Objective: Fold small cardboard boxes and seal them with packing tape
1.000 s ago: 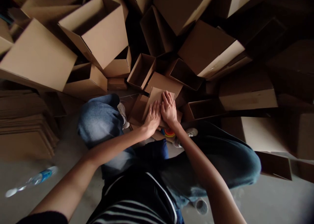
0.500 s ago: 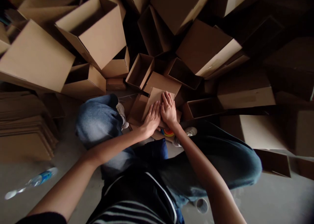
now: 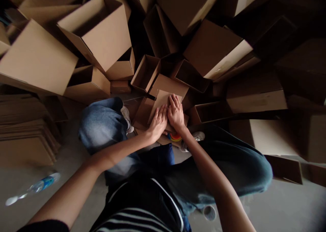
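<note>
Cardboard box lies on the floor between our knees, just ahead of our shoes, its small top panel facing up. We press both hands on that panel. Our left hand lies open and flat, palm down, fingers stretched forward. Our right hand lies the same way just beside it, and the two touch along the thumbs. Neither hand grips anything.

A brightly coloured roll peeks out under our right wrist, touching the box's near edge; what it is we cannot tell. Open empty boxes are heaped all around the far side, tilted at many angles. A stack of flattened cardboard sits on our left, and a water bottle lies on the concrete floor near it.
</note>
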Demonstrator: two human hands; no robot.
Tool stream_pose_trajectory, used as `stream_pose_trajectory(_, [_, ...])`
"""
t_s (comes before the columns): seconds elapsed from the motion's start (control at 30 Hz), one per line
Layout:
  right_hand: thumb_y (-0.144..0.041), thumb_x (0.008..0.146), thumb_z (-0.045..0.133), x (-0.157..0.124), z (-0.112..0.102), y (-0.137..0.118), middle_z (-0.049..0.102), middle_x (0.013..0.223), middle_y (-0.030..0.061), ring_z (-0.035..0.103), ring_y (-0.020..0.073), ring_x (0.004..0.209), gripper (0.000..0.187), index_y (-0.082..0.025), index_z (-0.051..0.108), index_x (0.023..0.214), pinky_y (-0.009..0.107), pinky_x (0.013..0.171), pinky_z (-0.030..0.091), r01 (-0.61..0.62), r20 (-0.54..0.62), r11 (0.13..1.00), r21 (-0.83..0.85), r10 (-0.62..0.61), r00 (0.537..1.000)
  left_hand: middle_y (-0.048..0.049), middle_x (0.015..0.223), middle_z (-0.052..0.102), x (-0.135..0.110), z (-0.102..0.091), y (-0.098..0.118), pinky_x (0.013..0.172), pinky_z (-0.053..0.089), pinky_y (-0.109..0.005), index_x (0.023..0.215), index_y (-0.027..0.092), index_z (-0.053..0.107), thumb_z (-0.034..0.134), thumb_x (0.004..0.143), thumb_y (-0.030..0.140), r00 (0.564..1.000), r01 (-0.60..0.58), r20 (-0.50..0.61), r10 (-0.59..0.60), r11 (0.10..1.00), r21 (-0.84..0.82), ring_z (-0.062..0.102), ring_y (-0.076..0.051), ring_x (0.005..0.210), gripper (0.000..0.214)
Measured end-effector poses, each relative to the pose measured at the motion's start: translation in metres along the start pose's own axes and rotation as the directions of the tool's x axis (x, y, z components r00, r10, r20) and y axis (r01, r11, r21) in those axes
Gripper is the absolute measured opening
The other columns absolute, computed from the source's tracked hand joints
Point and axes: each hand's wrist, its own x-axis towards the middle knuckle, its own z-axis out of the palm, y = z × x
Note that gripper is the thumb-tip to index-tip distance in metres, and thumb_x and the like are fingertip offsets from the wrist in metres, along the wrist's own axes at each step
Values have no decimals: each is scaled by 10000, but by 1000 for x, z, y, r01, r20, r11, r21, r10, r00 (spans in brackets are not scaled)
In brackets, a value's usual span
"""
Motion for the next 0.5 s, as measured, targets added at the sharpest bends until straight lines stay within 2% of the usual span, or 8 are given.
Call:
stream_pose_trajectory(0.17, [-347,1012,259,-2,-1,0,341,1626,105,227,233,1538,560,-171,420,1519,555,1220,253,-1,4,1000,22,1,1000,-262,1641,156,-2,4,2,1265,157,-470,1567,-69,129,713,829,431,1000,17,-4,-17,1000,20,145,-359,1541,1065])
stream_pose_trajectory(0.37, [-361,1013,290,-2,0,0,329,1630,108,215,250,1541,556,-188,399,1529,613,1203,246,-8,13,1000,19,8,1000,-266,1635,170,-3,2,3,1260,168,-473,1564,-69,155,703,839,455,1000,8,15,-9,999,42,160,-359,1538,1049])
stream_pose_trajectory(0.5, [-359,1007,306,-2,1,0,323,1630,129,205,252,1544,570,-147,401,1528,582,1209,268,5,8,1000,25,-5,1000,-277,1631,170,-3,2,4,1258,172,-479,1561,-77,153,708,837,475,1000,13,22,-14,999,40,167,-362,1536,1067])
